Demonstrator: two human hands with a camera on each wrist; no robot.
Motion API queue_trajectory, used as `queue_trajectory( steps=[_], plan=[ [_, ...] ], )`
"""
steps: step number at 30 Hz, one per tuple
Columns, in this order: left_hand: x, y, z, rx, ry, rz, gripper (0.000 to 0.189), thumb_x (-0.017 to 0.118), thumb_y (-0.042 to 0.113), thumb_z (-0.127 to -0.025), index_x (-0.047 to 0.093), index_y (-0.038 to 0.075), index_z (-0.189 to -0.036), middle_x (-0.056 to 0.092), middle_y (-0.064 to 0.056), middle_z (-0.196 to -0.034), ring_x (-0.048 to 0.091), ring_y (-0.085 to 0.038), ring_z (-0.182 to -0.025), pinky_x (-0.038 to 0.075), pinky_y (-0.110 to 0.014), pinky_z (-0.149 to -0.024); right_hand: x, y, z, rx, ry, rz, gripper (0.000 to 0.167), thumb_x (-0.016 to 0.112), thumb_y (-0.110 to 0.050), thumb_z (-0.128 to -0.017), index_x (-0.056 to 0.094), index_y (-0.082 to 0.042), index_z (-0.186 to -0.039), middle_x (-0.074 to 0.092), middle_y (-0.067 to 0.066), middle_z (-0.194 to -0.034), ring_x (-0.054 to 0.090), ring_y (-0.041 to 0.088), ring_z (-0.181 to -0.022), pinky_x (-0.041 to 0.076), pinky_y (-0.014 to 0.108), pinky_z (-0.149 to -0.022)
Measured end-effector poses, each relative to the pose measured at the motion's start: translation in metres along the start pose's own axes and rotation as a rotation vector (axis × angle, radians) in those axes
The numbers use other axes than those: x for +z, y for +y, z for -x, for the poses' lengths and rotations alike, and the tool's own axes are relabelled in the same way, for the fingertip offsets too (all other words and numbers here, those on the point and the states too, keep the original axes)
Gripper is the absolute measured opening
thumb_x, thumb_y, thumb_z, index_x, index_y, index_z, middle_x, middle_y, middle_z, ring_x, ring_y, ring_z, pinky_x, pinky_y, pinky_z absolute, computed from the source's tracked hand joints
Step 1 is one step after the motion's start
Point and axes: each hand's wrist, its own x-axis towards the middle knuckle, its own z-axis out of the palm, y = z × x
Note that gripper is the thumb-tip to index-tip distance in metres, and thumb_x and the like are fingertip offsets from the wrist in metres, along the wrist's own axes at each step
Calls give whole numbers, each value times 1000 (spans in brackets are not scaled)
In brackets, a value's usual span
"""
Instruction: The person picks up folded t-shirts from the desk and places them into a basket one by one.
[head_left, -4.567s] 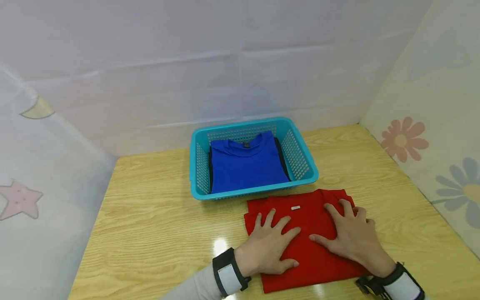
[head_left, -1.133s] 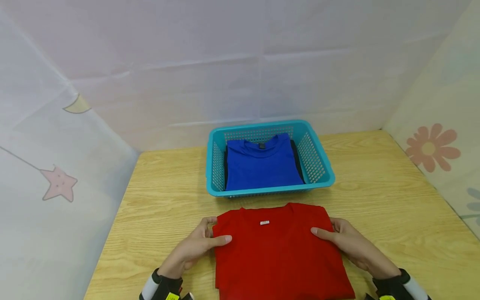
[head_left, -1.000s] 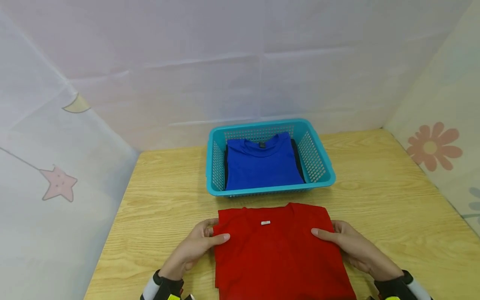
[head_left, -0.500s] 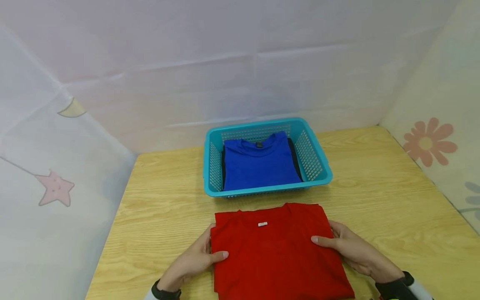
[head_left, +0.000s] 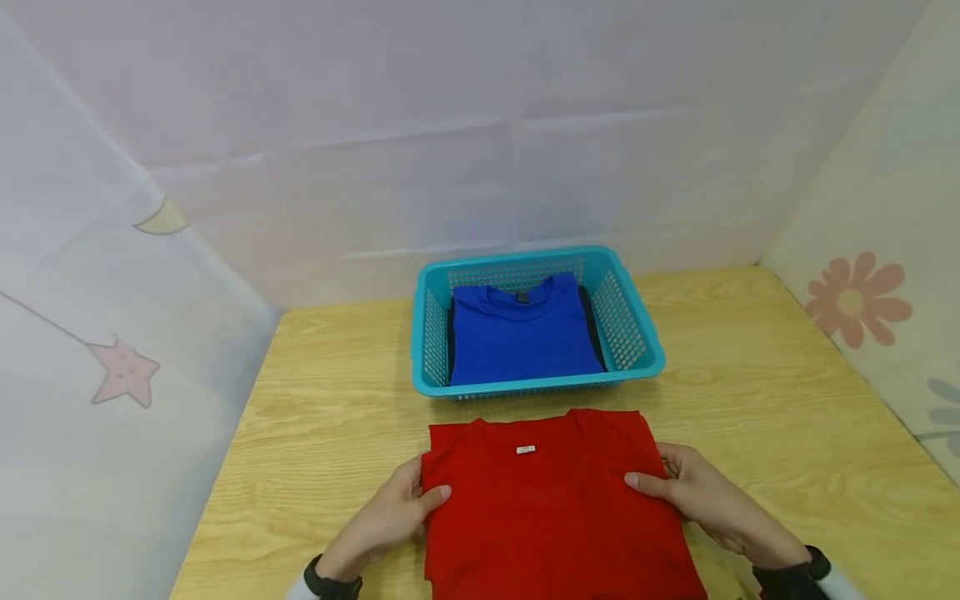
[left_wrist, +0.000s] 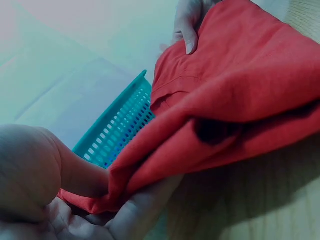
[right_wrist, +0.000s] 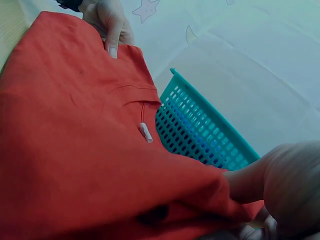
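Note:
A folded red T-shirt (head_left: 551, 508) with a small white neck label (head_left: 526, 449) lies between the two hands at the front of the head view. At its left edge, my left hand (head_left: 390, 510) grips the fabric, thumb on top and fingers underneath. My right hand (head_left: 705, 498) pinches the opposite edge the same way. Both wrist views show the cloth bunched between thumb and fingers, and in the left wrist view the shirt's side (left_wrist: 235, 105) stands off the table with a shadow below. The shirt's lower end runs out of the head view.
Just behind the shirt stands a turquoise plastic basket (head_left: 536, 387). Inside it a folded blue T-shirt (head_left: 525, 337) lies over dark cloth (head_left: 592, 327). The wooden table (head_left: 322, 392) meets pale printed sheets (head_left: 390, 192) at the back and sides.
Earlier both hands lay spread flat on the red T-shirt; now they grip its two side edges, and it sits closer to the front. Over the last second the grip has barely shifted.

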Motion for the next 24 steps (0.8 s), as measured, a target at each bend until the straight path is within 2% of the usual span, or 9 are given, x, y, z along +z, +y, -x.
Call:
queue_trajectory(
  steps=[3, 9, 14, 19, 24],
  plan=[
    [-1, 5, 2, -4, -9, -1, 41, 56, 7, -110, 44, -9, -147, 73, -16, -121, 77, -28, -98, 65, -39, -81, -1, -5, 2, 1, -15, -16, 51, 63, -17, -109, 46, 16, -144, 76, 12, -121, 77, 29, -103, 66, 46, -85],
    [-2, 17, 10, -9, -26, 64, 41, 58, 8, -110, 46, -12, -143, 72, -17, -122, 77, -32, -102, 66, -48, -83, -1, -13, 9, -15, -43, -26, 48, 60, -17, -111, 47, 16, -144, 76, 12, -122, 78, 29, -104, 65, 46, -85],
    [-7, 31, 18, -5, -39, 40, 42, 60, 12, -110, 47, -12, -142, 74, -17, -117, 79, -31, -97, 66, -46, -79, -3, -26, 18, -42, -42, -5, 43, 58, -15, -111, 50, 15, -142, 78, 10, -118, 79, 28, -102, 66, 46, -84],
    [-12, 42, 25, 39, -68, 21, 43, 61, 15, -110, 46, -13, -139, 77, -17, -111, 80, -27, -89, 67, -42, -75, -3, -39, 27, -108, -23, 17, 42, 56, -12, -112, 47, 14, -144, 78, 7, -119, 79, 28, -102, 66, 46, -84],
    [-17, 54, 28, 94, -102, 40, 44, 60, 17, -111, 46, -14, -138, 77, -13, -112, 80, -23, -91, 66, -42, -77, -5, -50, 33, -165, -8, 2, 42, 52, -8, -113, 41, 7, -151, 77, 7, -123, 78, 28, -106, 65, 46, -87]
  ],
)
